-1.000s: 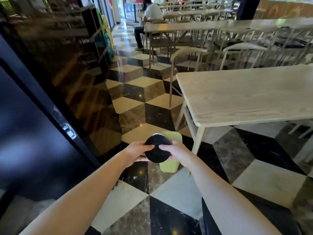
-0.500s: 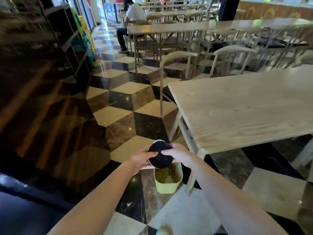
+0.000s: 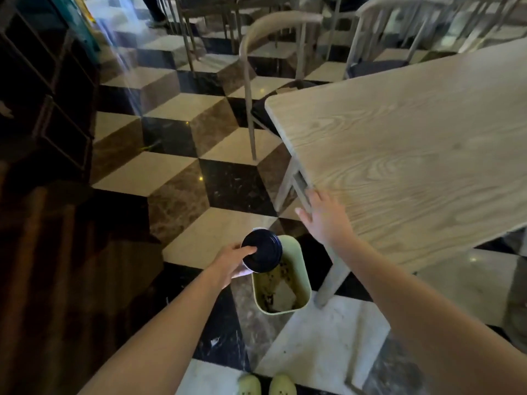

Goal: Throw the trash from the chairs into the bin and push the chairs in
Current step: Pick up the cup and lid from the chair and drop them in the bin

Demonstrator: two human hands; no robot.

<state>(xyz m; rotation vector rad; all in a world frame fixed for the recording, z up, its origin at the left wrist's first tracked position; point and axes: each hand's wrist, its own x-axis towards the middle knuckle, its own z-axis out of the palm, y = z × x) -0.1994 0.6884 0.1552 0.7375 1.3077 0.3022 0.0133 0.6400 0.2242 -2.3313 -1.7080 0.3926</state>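
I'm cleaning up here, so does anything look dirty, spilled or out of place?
The green bin by the table leg is smeared inside with dark brown grime. The lidded cup in the left hand hangs over it, not yet dropped.

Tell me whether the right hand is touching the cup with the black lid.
Apart. The head view shows floor between the right hand, near the table edge, and the cup, which the left hand alone holds.

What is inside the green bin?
The green bin holds dark specks and a pale scrap at its bottom. The black-lidded cup in the left hand covers its far left corner.
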